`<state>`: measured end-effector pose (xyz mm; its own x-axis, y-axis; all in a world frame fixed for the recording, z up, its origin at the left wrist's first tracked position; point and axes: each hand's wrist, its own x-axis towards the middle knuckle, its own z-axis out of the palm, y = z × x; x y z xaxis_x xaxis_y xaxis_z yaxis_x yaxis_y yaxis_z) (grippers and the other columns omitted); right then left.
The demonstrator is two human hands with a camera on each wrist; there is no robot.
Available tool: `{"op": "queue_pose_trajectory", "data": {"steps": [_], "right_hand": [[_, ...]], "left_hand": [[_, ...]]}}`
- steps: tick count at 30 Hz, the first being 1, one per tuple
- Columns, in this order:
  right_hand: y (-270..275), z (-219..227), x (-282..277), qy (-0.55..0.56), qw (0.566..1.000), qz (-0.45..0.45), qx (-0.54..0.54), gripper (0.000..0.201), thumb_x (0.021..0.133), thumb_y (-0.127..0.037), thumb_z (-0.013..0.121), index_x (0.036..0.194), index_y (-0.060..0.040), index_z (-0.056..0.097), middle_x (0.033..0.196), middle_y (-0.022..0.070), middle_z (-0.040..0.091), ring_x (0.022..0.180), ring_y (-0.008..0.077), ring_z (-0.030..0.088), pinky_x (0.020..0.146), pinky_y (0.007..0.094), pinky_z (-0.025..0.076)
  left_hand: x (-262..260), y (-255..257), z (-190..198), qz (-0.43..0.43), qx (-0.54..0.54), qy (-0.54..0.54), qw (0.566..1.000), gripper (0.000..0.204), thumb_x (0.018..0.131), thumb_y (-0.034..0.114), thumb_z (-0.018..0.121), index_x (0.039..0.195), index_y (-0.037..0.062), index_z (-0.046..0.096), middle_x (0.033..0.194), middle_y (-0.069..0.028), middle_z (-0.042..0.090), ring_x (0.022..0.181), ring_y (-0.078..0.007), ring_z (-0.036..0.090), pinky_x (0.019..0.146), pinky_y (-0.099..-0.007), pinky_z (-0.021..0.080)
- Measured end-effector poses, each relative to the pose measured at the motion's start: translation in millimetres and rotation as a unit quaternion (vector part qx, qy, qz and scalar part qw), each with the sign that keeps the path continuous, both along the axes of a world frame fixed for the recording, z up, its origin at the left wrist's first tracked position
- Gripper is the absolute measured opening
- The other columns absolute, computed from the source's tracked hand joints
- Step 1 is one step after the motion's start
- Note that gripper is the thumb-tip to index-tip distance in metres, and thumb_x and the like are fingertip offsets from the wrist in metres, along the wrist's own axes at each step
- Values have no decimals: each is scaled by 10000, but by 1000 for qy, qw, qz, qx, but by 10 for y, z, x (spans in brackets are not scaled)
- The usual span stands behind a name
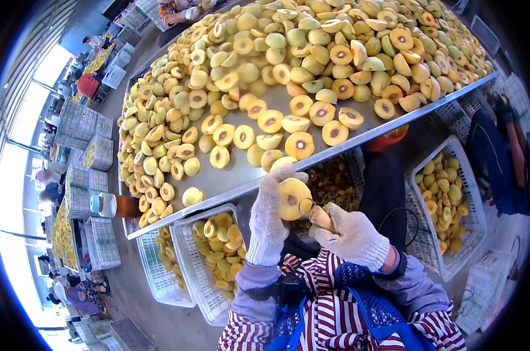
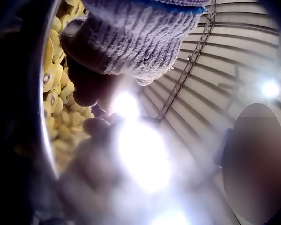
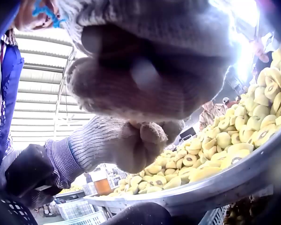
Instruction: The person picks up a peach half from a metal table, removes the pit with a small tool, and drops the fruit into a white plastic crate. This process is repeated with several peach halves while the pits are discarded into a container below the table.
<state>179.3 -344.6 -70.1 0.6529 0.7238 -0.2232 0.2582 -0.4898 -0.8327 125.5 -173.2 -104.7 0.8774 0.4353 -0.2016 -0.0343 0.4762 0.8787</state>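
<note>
In the head view my gloved left hand [image 1: 266,219] holds a yellow peach half [image 1: 293,200], cut face up with a brown centre, just beyond the table's near edge. My gloved right hand [image 1: 354,235] grips the wooden handle [image 1: 322,219] of a pitting tool; its thin metal loop [image 1: 305,207] lies at the right side of the peach half. The right wrist view has the right hand [image 3: 154,79] large and dark, its curled fingers hiding the tool, with the left hand [image 3: 126,143] beyond. Glare covers much of the left wrist view below the left glove [image 2: 131,42].
A metal-rimmed table [image 1: 236,153] bears a heap of peach halves [image 1: 276,41]. Below its edge stand white crates [image 1: 198,275] of peach halves and another crate [image 1: 478,231] at right. A jar [image 1: 127,206] of brown liquid sits by the left corner. Stacked crates [image 1: 81,126] and people lie farther left.
</note>
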Motion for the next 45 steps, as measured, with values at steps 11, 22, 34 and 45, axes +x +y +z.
{"op": "queue_pose_trajectory", "data": {"steps": [11, 22, 34, 45], "right_hand": [[27, 70, -90, -41, 998, 20, -44, 381, 888, -366, 694, 1044, -43, 569, 739, 197, 660, 692, 390, 673, 593, 423, 525], [-57, -49, 9, 124, 982, -93, 106, 302, 906, -297, 673, 1070, -61, 582, 809, 200, 670, 788, 400, 685, 660, 434, 530], [9, 40, -151, 47, 998, -28, 11, 489, 891, -346, 695, 1237, -26, 565, 788, 200, 682, 729, 338, 710, 634, 377, 544], [32, -37, -167, 178, 977, -10, 113, 505, 935, -306, 611, 1358, -65, 475, 867, 202, 697, 759, 397, 691, 708, 443, 557]], "left_hand": [[-136, -257, 278, -6, 70, 1, 998, 613, 1041, 498, 425, 1308, -41, 545, 1196, -183, 646, 1097, -224, 627, 951, -331, 509], [-225, -81, 247, -109, 10, 54, 993, 618, 984, 324, 622, 1459, 1, 396, 1294, -168, 590, 1123, -226, 613, 955, -349, 517], [-179, -268, 215, 27, -131, -57, 989, 644, 978, 494, 565, 1408, 31, 438, 1431, -145, 483, 1218, -304, 559, 923, -430, 543], [-202, -508, 384, 82, 158, -85, 980, 567, 1050, 464, 401, 1385, 10, 458, 1416, -172, 505, 1208, -297, 563, 1024, -412, 471]]}}
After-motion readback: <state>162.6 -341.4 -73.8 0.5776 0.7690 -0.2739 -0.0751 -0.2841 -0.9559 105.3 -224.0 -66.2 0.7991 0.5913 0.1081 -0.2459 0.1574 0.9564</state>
